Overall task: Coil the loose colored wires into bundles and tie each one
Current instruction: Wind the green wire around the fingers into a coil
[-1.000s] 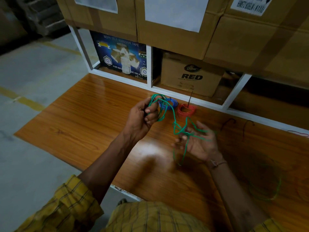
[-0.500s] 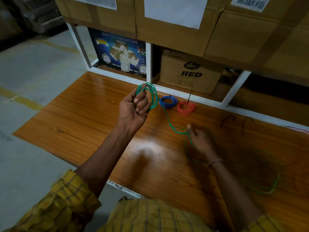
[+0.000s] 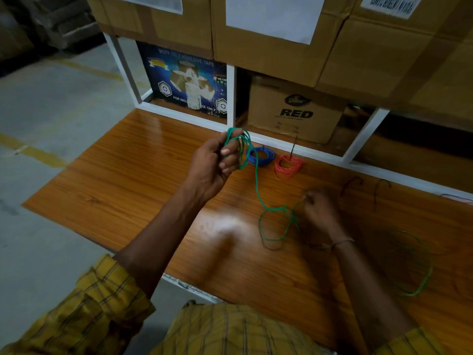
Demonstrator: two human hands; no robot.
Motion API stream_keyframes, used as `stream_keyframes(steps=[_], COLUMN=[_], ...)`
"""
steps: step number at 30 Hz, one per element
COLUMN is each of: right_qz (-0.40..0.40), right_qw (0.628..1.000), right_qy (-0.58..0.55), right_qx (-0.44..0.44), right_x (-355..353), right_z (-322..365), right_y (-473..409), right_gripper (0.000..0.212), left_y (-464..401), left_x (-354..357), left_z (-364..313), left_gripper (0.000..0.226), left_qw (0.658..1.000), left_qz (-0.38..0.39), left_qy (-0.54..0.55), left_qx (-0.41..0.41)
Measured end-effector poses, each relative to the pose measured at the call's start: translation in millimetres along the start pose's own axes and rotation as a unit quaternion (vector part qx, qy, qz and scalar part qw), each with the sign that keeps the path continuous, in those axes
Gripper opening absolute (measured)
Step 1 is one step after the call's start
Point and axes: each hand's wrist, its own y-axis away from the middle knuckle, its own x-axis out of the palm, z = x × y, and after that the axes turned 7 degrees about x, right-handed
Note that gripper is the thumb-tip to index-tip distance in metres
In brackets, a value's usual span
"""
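L hand (image 3: 215, 165) fingers clench green wire (image 3: 256, 185) loops; R hand (image 3: 318, 206) pinches its slack. Risk: tangle just beside R fingers tightens into knot w/ next pull.

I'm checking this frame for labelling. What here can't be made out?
Head view:
- Right hand: motion-blurred, so its grip on the green wire is unclear.
- Thin pink wire: cut off by the right edge.
- White carton label: cropped by the top edge.

Dim, tabletop (image 3: 153, 180) glare, blurred edges
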Motion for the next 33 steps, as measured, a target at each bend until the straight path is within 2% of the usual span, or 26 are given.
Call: stream_keyframes(steps=[2, 4, 7, 9, 11, 13, 18, 21, 26, 30, 33], right_qz=[0.008, 0.057, 0.253, 0.347, 0.359, 0.349, 0.269, 0.239, 0.230, 0.294, 0.316], right_qw=[0.991, 0.953, 0.860, 0.823, 0.817, 0.796, 0.747, 0.751, 0.752, 0.824, 0.872], right_qy=[-0.136, -0.290, -0.440, -0.449, -0.442, -0.478, -0.594, -0.607, -0.618, -0.483, -0.373], right_qx=[-0.016, -0.060, -0.051, -0.037, -0.088, -0.124, -0.131, -0.101, -0.014, 0.019, -0.009], right_x=[-20.0, -36.5, -42.3, -42.7, -50.7, -68.2, -113.6, -117.8, -83.5, -47.3, -30.0], right_z=[26.3, 57.5, 91.4, 97.3, 93.9, 86.9, 85.1, 89.6, 88.4, 85.5, 91.2], right_y=[14.7, 36.0, 63.5, 73.8, 78.4, 76.6, 43.6, 17.9, -10.9, 3.2, 34.3], right_gripper=[0.027, 0.027, 0.046, 0.059, 0.051, 0.041, 0.043, 0.041, 0.030, 0.022, 0.030], left_y=[-1.0, -1.7, -4.0, -6.5, -9.1, -10.5, -4.1, 5.2, 9.7, 11.0, 7.3], left_x=[4.6, 10.2, 17.8, 21.1, 20.4, 15.9, 7.6, 11.6, 22.8, 28.2, 28.1], left_z=[6.3, 12.9, 20.5, 21.2, 19.1, 17.2, 24.0, 31.5, 32.4, 28.0, 28.6], left_gripper=[0.035, 0.036, 0.036, 0.036, 0.037, 0.037, 0.041, 0.040, 0.033, 0.031, 0.031], left_qw=[1.000, 0.999, 0.999, 0.998, 0.995, 0.989, 0.966, 0.957, 0.967, 0.974, 0.980], left_qz=[0.006, 0.017, 0.031, 0.028, 0.020, 0.022, 0.059, 0.117, 0.176, 0.189, 0.168], left_qy=[-0.013, -0.021, -0.036, -0.054, -0.095, -0.143, -0.249, -0.249, -0.135, -0.009, 0.034], left_qx=[-0.015, -0.024, -0.018, -0.006, 0.012, 0.022, -0.030, -0.087, -0.127, -0.129, -0.102])
